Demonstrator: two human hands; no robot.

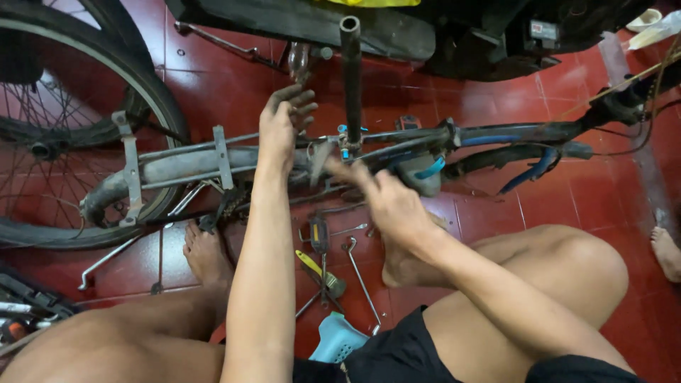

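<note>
both of your hands work at a bicycle frame (191,164) lying on its side on the red tiled floor (582,206), its rear wheel (78,135) at your left. your left hand (282,122) rests on the frame near the black seat post (351,78), its grip loose, greasy fingers curled and holding nothing. your right hand (383,198) reaches to the seat clamp, its grip narrow, pinched on something too blurred to tell. several wrenches (358,273) and a yellow-handled tool (319,273) lie between your bare feet.
</note>
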